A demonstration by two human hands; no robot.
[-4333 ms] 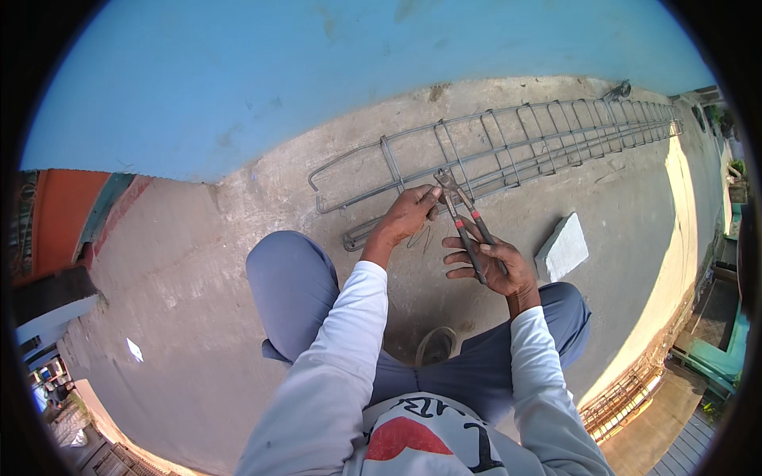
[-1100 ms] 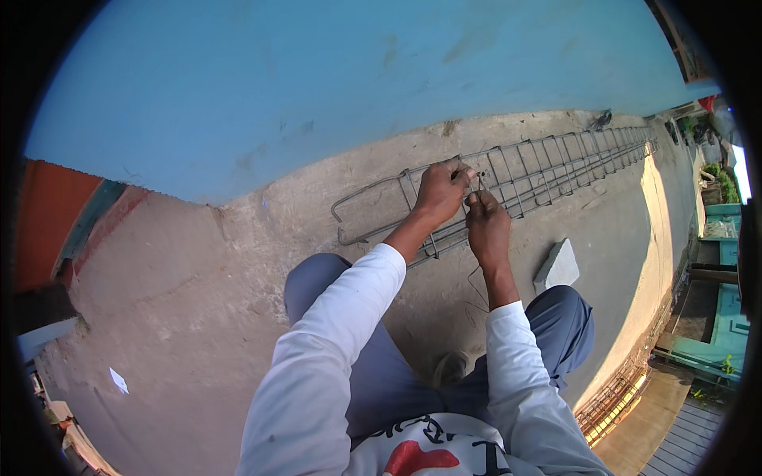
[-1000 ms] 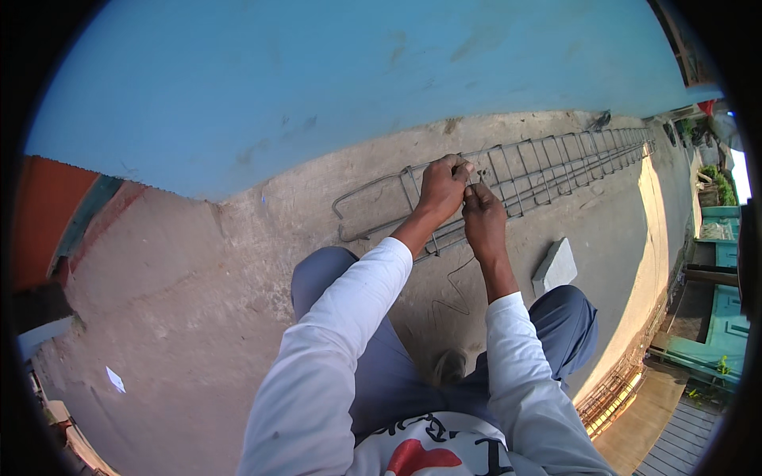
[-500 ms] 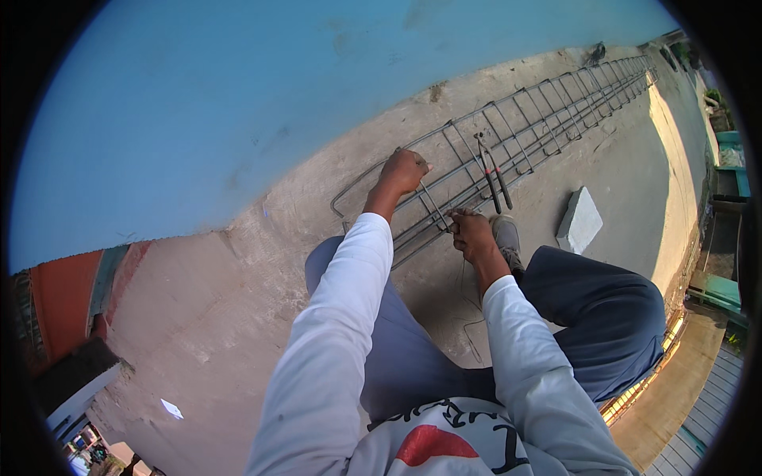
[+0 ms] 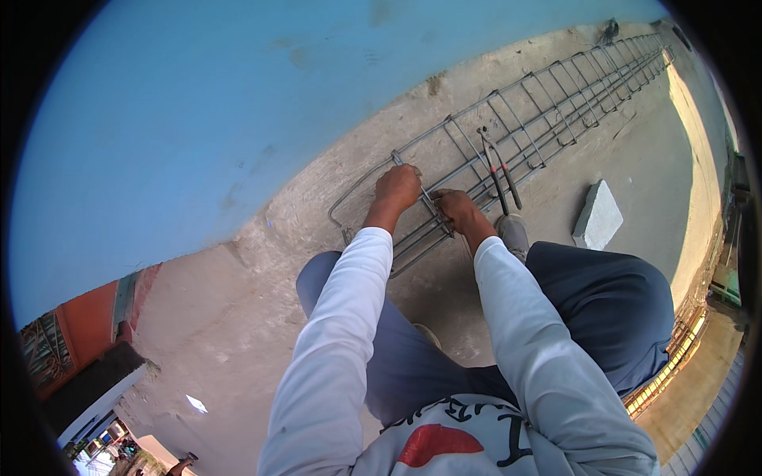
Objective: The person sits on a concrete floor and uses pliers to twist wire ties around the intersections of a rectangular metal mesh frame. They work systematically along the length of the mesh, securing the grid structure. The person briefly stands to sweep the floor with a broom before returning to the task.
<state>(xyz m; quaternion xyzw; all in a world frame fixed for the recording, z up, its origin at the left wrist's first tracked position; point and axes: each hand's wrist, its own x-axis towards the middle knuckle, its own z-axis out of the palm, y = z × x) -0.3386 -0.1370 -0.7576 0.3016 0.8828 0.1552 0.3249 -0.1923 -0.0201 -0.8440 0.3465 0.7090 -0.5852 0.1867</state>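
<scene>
A long steel rebar cage point(image 5: 517, 131) lies on the concrete in front of me, its long bars crossed by rectangular stirrups. My left hand point(image 5: 398, 187) is closed around a stirrup rod near the cage's near end, below the upper long bar. Just right of it, my right hand point(image 5: 456, 209) has its fingers bent in at the same stirrup, by the lower bars. Whatever those fingertips pinch is too small to make out. Pincers point(image 5: 498, 169) with black and red handles rest across the bars beyond my right hand.
A blue wall point(image 5: 198, 135) runs along the cage's far side. A pale angular block point(image 5: 599, 216) sits on the floor to the right. My shoe point(image 5: 513, 232) is close to the pincers' handles. A small white scrap point(image 5: 196, 404) lies at lower left.
My left hand has moved a little down the stirrup. My right hand has moved up and left, closer to the left hand. The view has shifted slightly.
</scene>
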